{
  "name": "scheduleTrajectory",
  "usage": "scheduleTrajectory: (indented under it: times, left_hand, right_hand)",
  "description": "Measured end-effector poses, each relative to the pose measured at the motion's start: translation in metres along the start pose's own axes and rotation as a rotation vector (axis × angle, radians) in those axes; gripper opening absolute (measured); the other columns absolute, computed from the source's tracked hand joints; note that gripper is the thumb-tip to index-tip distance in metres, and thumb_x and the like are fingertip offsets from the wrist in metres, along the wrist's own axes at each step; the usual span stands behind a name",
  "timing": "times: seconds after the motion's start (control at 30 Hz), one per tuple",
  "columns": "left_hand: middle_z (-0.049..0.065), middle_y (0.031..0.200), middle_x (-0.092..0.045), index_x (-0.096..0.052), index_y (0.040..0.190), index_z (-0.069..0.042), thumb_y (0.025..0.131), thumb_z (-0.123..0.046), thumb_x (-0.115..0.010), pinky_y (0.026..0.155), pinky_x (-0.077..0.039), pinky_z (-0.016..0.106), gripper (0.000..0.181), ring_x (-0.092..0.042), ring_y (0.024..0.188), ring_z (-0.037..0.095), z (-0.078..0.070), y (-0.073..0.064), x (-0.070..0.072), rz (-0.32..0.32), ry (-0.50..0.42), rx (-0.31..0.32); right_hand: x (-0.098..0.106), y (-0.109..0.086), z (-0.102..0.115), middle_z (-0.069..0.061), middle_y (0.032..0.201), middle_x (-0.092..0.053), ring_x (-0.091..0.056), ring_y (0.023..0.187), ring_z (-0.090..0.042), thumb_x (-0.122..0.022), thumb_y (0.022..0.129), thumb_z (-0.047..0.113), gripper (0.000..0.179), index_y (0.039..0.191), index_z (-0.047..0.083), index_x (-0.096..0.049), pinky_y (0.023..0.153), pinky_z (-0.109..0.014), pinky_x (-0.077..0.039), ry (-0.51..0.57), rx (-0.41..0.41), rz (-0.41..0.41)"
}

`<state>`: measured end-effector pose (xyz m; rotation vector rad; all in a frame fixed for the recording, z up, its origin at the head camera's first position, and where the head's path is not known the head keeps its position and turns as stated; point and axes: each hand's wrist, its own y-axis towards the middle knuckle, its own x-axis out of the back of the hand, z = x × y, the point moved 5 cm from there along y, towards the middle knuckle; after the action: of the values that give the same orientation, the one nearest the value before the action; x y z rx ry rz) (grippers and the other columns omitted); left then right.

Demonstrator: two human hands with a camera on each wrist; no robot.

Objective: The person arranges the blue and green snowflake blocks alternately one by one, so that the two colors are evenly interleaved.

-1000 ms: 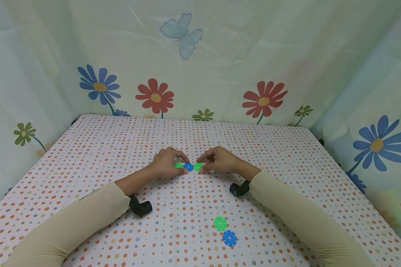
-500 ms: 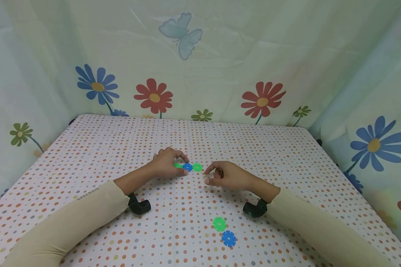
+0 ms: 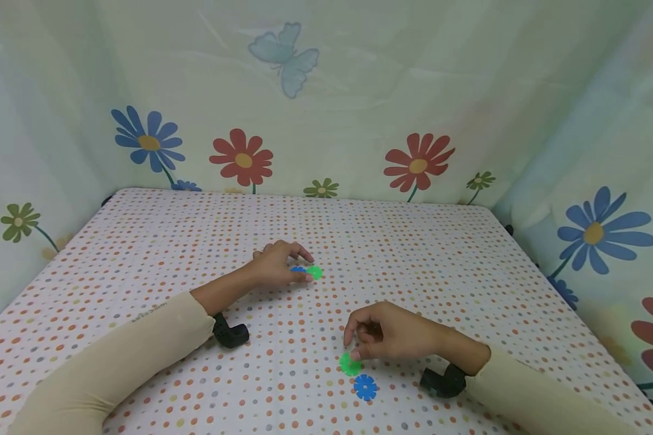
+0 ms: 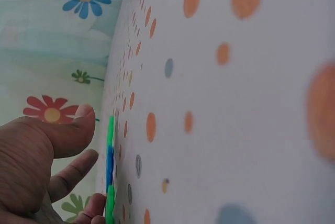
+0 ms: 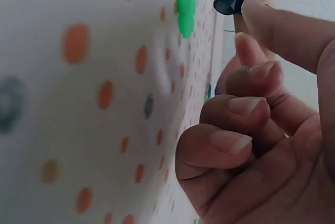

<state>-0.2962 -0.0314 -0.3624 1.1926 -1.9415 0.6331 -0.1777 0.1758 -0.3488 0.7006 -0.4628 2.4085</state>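
A row of flat flower-shaped plastic discs lies on the table by my left hand [image 3: 277, 264]. A green disc [image 3: 315, 273] and a blue disc [image 3: 298, 271] show past its fingers. In the left wrist view another green disc [image 4: 110, 205] continues the row, with thumb and fingers spread beside it, apart from the discs. My right hand [image 3: 394, 332] hovers with bent fingers over a loose green disc [image 3: 349, 365]; its thumb tip overlaps that disc in the head view. The right wrist view shows nothing between these fingers. A loose blue disc [image 3: 365, 387] lies just in front.
White cloth with coloured dots covers the table [image 3: 196, 374]. A flower-printed curtain [image 3: 348, 103] hangs behind and at both sides. Black wrist cameras sit under the left wrist [image 3: 231, 334] and right wrist [image 3: 444, 382].
My right hand has let go of the row's right green disc and moved toward me and right, over the loose green disc. My left hand has loosened and shifted slightly right over the row.
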Motion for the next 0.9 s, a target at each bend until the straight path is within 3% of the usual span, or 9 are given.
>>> scheduleTrajectory:
  times: [0.2,0.47,0.9]
  left_hand:
    - [0.003,0.13,-0.06,-0.069,0.114,-0.033,0.083,-0.044,-0.078,0.1,-0.03,0.065,0.034,-0.05,0.125,0.038,-0.003,0.004,-0.003,0.01,0.018,-0.009]
    - [0.008,0.128,-0.056,-0.068,0.114,-0.035,0.084,-0.043,-0.077,0.101,-0.029,0.065,0.032,-0.046,0.127,0.038,-0.006,0.003,-0.007,0.024,0.054,-0.001]
    - [0.005,0.128,-0.057,-0.068,0.115,-0.032,0.084,-0.042,-0.077,0.101,-0.03,0.063,0.034,-0.046,0.127,0.036,-0.004,0.004,-0.007,0.007,0.063,-0.006]
  right_hand:
    - [-0.002,-0.006,-0.003,0.009,0.068,-0.045,-0.038,0.059,0.003,-0.074,0.089,0.026,0.016,0.101,0.016,-0.069,0.057,-0.015,-0.037,-0.009,0.048,0.019]
    - [-0.014,-0.012,0.003,-0.004,0.061,-0.045,-0.035,0.056,0.006,-0.078,0.085,0.026,0.018,0.1,0.016,-0.073,0.056,-0.011,-0.034,0.032,0.155,0.244]
    - [-0.018,-0.014,0.004,-0.001,0.066,-0.051,-0.037,0.059,0.007,-0.08,0.079,0.036,0.029,0.105,0.025,-0.071,0.057,-0.012,-0.039,-0.081,0.131,0.243]
